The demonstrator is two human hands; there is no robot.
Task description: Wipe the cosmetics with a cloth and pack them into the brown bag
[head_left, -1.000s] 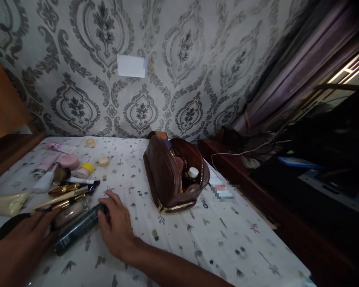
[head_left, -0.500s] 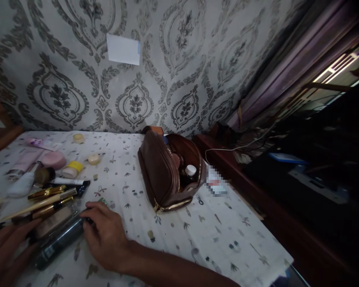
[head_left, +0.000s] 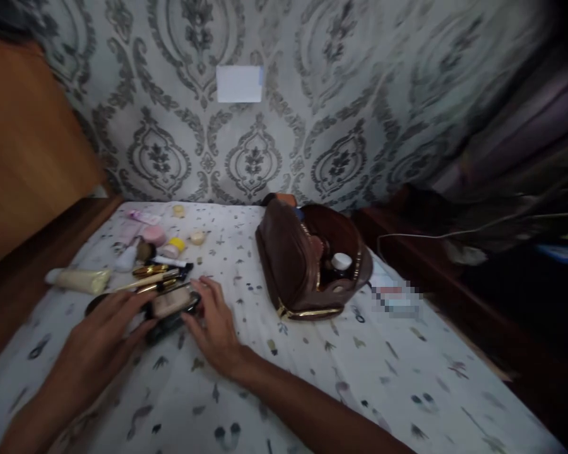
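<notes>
Head view: on your cloth (head_left: 180, 403), the bag (head_left: 284, 265) gapes. Left of it, your left hand (head_left: 106, 328) and right hand (head_left: 215, 325) curl at opposite ends of the dark tube (head_left: 168, 326) and pale bottle (head_left: 171, 303); whether either grips, you cannot tell.

A dark, glossy cylindrical container (head_left: 169, 324) lies on its side on the white printed cloth (head_left: 284, 384), slanting so that its right end points farther back than its left. It is near black, with pale streaks of reflected light along its body; blur hides any lettering. Just behind it, on the far side, lies a beige cosmetic bottle (head_left: 171, 302), tilted along much the same line. This one is paler and blunter, its middle a muted pinkish beige, with a dark part at the left end. Whether the two touch cannot be told.
</notes>
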